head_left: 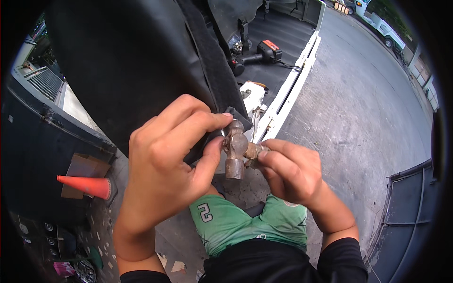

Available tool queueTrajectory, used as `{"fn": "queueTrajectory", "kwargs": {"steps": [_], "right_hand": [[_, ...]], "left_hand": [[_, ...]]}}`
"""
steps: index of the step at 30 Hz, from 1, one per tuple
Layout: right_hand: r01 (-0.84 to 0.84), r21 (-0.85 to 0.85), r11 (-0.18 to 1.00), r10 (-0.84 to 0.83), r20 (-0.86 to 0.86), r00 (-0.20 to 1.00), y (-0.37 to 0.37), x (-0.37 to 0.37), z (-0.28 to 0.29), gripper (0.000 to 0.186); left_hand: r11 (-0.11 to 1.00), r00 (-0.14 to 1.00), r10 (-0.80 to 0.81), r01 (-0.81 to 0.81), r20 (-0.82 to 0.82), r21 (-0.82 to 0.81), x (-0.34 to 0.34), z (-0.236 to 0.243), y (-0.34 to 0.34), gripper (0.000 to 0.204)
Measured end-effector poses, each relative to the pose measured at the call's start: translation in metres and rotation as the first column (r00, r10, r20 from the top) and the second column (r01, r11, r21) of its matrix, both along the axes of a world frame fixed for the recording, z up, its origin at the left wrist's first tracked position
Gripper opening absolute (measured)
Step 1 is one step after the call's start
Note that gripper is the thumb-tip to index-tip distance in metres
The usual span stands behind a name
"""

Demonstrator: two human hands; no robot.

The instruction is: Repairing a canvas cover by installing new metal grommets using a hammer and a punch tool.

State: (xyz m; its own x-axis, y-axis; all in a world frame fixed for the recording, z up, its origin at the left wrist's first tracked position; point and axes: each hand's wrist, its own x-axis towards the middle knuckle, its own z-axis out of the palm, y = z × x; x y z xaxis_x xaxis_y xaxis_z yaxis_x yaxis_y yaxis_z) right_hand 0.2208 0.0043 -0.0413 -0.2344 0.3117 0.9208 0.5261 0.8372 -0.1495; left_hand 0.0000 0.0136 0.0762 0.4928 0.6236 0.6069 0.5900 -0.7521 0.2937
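Observation:
A worn, rusty ball-peen hammer (234,153) is in front of me, its head hanging roughly upright. My right hand (292,172) grips its short-looking handle close to the head. On the other side, my left hand (172,148) has thumb and forefinger closed in a pinch beside the top of the hammer head. A small bright glint shows between those fingertips, but the hammer partly hides what they hold. The forefinger tip is against the lower corner of a large black vinyl-like cover (137,61), which hangs behind my left hand.
A black cordless power tool (257,57) lies on the ribbed bed of a white-edged truck (283,106), near a white bag-like item (253,96). An orange traffic cone (87,186) lies on its side at left. A dark metal gate (408,217) stands at right.

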Motion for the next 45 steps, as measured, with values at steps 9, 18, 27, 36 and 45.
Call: {"fn": "queueTrajectory", "kwargs": {"steps": [9,18,27,36,45], "right_hand": [[0.064,-0.048,0.997,-0.072,-0.202,0.977,-0.010,-0.008,-0.007,0.040],[-0.227,-0.281,0.932,0.127,-0.333,0.934,-0.028,0.007,0.001,0.039],[0.183,-0.062,0.981,-0.168,0.194,0.966,-0.039,0.028,0.043,0.062],[0.240,0.060,0.969,-0.247,0.296,0.923,-0.014,0.020,0.037,0.066],[0.311,-0.005,0.950,-0.282,0.406,0.869,-0.034,0.012,0.044,0.060]], "left_hand": [[1.000,1.000,-0.006,0.007,-0.029,0.023,0.000,0.001,0.003,0.031],[1.000,0.999,-0.004,0.004,-0.040,-0.002,-0.001,0.001,-0.001,0.028],[0.998,1.000,0.005,-0.005,0.007,0.069,-0.001,-0.005,0.000,0.024],[0.987,1.000,0.008,-0.013,0.027,0.163,0.001,-0.015,0.005,0.020],[0.984,0.998,0.056,-0.052,-0.017,0.169,0.004,-0.018,0.002,0.019]]}}
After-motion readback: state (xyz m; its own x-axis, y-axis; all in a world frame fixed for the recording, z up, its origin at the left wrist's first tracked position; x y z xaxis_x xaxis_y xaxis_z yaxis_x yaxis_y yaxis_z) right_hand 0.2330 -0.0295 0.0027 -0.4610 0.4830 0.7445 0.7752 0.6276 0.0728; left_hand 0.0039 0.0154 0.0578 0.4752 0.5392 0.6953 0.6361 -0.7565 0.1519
